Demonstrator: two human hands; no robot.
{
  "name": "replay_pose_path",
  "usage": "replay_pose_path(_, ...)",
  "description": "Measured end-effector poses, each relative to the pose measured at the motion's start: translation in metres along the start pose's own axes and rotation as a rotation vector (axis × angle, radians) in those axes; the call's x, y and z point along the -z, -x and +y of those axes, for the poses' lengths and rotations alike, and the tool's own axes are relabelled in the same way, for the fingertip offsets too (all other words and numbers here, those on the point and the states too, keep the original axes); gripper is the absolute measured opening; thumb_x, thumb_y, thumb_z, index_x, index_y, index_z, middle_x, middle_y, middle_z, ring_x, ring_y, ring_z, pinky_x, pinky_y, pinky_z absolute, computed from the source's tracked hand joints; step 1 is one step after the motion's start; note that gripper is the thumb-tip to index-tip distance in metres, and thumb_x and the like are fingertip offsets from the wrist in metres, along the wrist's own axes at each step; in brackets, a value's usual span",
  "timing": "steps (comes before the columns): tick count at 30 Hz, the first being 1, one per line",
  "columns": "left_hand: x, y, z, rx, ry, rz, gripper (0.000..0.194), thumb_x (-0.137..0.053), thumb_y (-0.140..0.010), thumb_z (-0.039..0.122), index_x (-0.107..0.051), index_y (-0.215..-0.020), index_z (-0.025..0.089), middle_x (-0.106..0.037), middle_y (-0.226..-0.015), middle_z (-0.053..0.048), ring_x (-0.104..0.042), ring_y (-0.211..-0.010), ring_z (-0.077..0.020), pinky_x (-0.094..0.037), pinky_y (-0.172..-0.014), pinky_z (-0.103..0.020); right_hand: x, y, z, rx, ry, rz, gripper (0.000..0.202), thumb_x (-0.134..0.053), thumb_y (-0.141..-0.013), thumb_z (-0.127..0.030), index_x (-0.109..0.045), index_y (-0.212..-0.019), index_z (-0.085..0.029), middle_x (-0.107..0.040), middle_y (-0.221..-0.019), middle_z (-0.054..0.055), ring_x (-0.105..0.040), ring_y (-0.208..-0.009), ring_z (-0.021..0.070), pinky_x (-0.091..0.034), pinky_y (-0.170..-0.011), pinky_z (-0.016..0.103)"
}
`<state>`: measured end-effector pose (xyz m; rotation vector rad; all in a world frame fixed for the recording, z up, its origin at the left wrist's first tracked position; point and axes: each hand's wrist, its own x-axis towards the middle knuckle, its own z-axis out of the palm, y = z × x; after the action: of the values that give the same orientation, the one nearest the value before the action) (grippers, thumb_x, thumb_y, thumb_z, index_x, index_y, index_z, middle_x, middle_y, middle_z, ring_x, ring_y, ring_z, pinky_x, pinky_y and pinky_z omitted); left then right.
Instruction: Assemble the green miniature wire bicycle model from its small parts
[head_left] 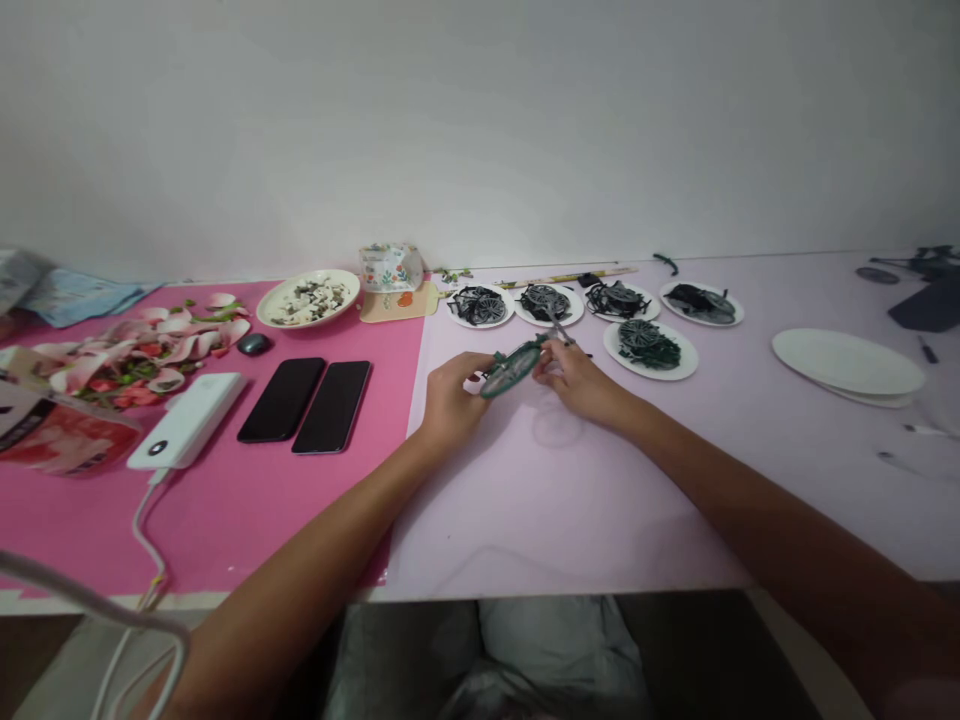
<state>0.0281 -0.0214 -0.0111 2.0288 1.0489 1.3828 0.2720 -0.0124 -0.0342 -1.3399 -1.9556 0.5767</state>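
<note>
My left hand (456,392) grips the left end of a round green piece (511,370) above the pale pink table. At its right end, my right hand (568,375) is closed around a small pair of scissors (556,323), whose blades point up and away; the finger loops are partly hidden. Behind my hands, dark cut pieces lie on several white plates, including a left plate (480,322) and a middle plate (549,320). A nearer plate (651,372) bears green pieces like the held one.
Two black phones (281,400) and a white power bank (187,420) with a cable lie on the pink mat at left. Behind are a bowl (307,318) and pink petals (150,350). Stacked white plates (847,360) lie at right, near a dark stand (930,300).
</note>
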Motion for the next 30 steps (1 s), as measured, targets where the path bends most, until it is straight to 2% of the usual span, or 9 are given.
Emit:
replay_pose_path(3,-0.005,-0.002,0.004,0.272,0.173,-0.007,0.019,-0.087,-0.08,0.036,-0.081,-0.079,0.018,-0.079,-0.079,-0.005,-0.068,-0.072,-0.0189,-0.054,-0.069,-0.03,0.001,0.001,-0.006,-0.036,-0.014,-0.019,0.025,-0.058,-0.093,-0.013,-0.06,-0.114,-0.026,-0.07,-0.101,0.006,-0.066,-0.109,0.0268,-0.054,-0.106,0.05)
replay_pose_path(5,-0.007,-0.003,0.005,0.419,0.333,-0.034,0.028,-0.093,-0.073,0.042,-0.08,-0.076,0.017,-0.078,-0.076,-0.005,-0.066,-0.069,-0.0178,-0.052,-0.066,-0.03,0.002,0.002,-0.007,-0.022,-0.005,-0.016,0.023,-0.058,-0.092,-0.012,-0.059,-0.11,-0.027,-0.07,-0.1,0.006,-0.065,-0.111,0.0279,-0.054,-0.105,0.052)
replay_pose_path(10,-0.008,-0.006,0.004,0.614,0.576,-0.014,0.043,-0.102,-0.058,0.047,-0.08,-0.078,0.015,-0.079,-0.082,-0.007,-0.064,-0.07,-0.0154,-0.05,-0.068,-0.03,-0.002,0.002,-0.006,0.037,-0.007,0.013,0.023,-0.055,-0.09,-0.008,-0.056,-0.103,-0.027,-0.069,-0.099,0.006,-0.064,-0.108,0.0281,-0.054,-0.102,0.052)
replay_pose_path(12,-0.006,-0.008,0.002,0.657,0.644,-0.009,0.044,-0.103,-0.056,0.046,-0.078,-0.075,0.015,-0.077,-0.079,-0.006,-0.061,-0.068,-0.013,-0.048,-0.067,-0.028,-0.005,0.003,-0.008,0.067,-0.014,0.101,0.022,-0.055,-0.089,-0.008,-0.055,-0.1,-0.027,-0.068,-0.102,0.006,-0.064,-0.107,0.0268,-0.054,-0.1,0.05)
replay_pose_path(16,-0.003,-0.013,-0.002,0.709,0.758,-0.022,0.042,-0.104,-0.056,0.043,-0.076,-0.075,0.016,-0.077,-0.084,-0.006,-0.062,-0.073,-0.0135,-0.047,-0.069,-0.029,-0.012,0.006,-0.018,0.116,-0.065,0.47,0.021,-0.057,-0.094,-0.014,-0.048,-0.106,-0.028,-0.066,-0.105,0.004,-0.066,-0.103,0.024,-0.054,-0.093,0.045)
replay_pose_path(18,-0.003,-0.013,-0.003,0.719,0.772,-0.031,0.04,-0.103,-0.058,0.041,-0.076,-0.076,0.017,-0.076,-0.085,-0.007,-0.062,-0.075,-0.0147,-0.047,-0.068,-0.03,-0.015,0.009,-0.027,0.157,-0.095,0.595,0.022,-0.057,-0.097,-0.017,-0.044,-0.109,-0.029,-0.066,-0.104,0.004,-0.067,-0.102,0.0235,-0.054,-0.09,0.043)
replay_pose_path(20,-0.003,-0.012,-0.001,0.721,0.779,-0.043,0.039,-0.103,-0.059,0.039,-0.076,-0.075,0.017,-0.075,-0.084,-0.006,-0.061,-0.073,-0.0141,-0.047,-0.068,-0.03,-0.017,0.012,-0.036,0.212,-0.125,0.629,0.022,-0.058,-0.099,-0.018,-0.043,-0.109,-0.03,-0.066,-0.101,0.003,-0.069,-0.101,0.0232,-0.055,-0.091,0.044)
replay_pose_path(24,-0.005,-0.007,0.009,0.723,0.799,-0.089,0.039,-0.102,-0.061,0.038,-0.072,-0.073,0.017,-0.073,-0.08,-0.004,-0.057,-0.069,-0.0112,-0.046,-0.069,-0.03,-0.023,0.018,-0.051,0.303,-0.219,0.575,0.022,-0.061,-0.099,-0.017,-0.044,-0.106,-0.03,-0.065,-0.094,-0.001,-0.071,-0.091,0.0211,-0.056,-0.092,0.046)
replay_pose_path(30,-0.008,-0.002,0.022,0.742,0.803,-0.122,0.042,-0.102,-0.063,0.039,-0.067,-0.068,0.017,-0.069,-0.075,-0.002,-0.056,-0.07,-0.0117,-0.046,-0.072,-0.031,-0.026,0.021,-0.061,0.372,-0.302,0.571,0.022,-0.064,-0.101,-0.021,-0.045,-0.104,-0.03,-0.06,-0.094,-0.001,-0.07,-0.086,0.0194,-0.061,-0.088,0.044)
